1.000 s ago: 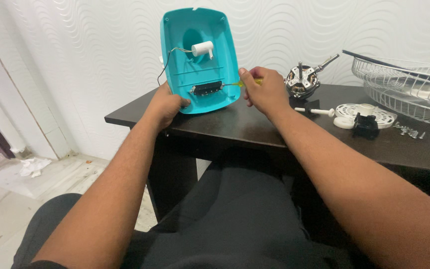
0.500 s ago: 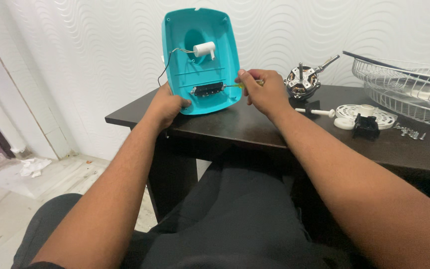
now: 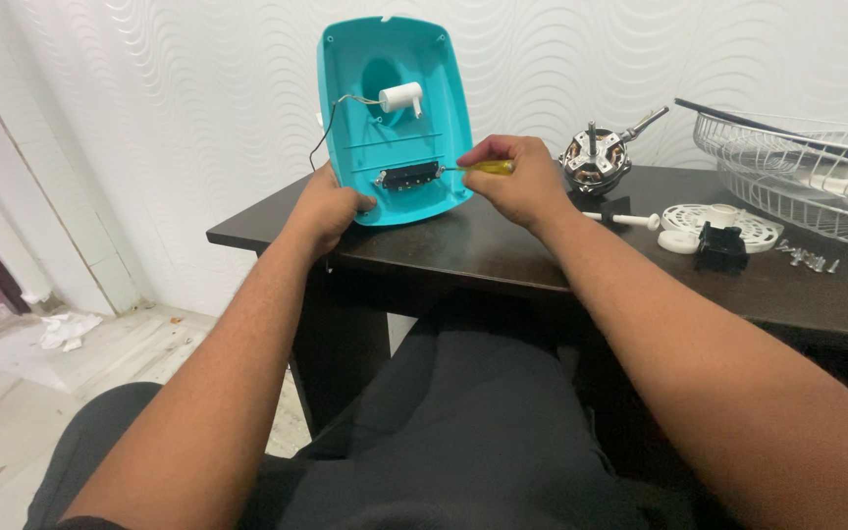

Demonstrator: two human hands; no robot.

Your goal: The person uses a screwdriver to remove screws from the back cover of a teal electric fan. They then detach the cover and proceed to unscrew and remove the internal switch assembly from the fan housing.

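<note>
Nearest the camera: dark-clad lap, both forearms reaching out to a dark wooden table (image 3: 503, 257); seated at its corner.

Left hand (image 3: 329, 209) closed around the lower left edge of a teal plastic housing (image 3: 395, 118), propping it upright on the table edge with the hollow inside facing the wearer; fingers wrapped behind the shell, thumb in front.

Right hand (image 3: 514, 185) pinched shut on a yellow-handled screwdriver (image 3: 483, 168); shaft runs level to the left, tip at the right end of a black switch block (image 3: 408, 176) set across the lower part of the housing.

Progress, as a judgement: the appliance looks largely taken apart already; the switch block sits in place in the shell, and a white cylindrical capacitor (image 3: 400, 96) hangs on its wires higher inside; the block's right-end screw is the one in hand; whether that screw is tight or loose cannot be told.

Further right on the table: a bare motor (image 3: 596, 157) with its shaft up; a white round plastic grille piece (image 3: 723, 224) with a small black part (image 3: 720, 247) on it; a scatter of loose screws (image 3: 809, 259); a white wire fan guard (image 3: 797, 167) lying like a basket, holding a white object and a dark rod, only partly in view.

Behind all: white wall (image 3: 149, 98) with a wavy relief.
</note>
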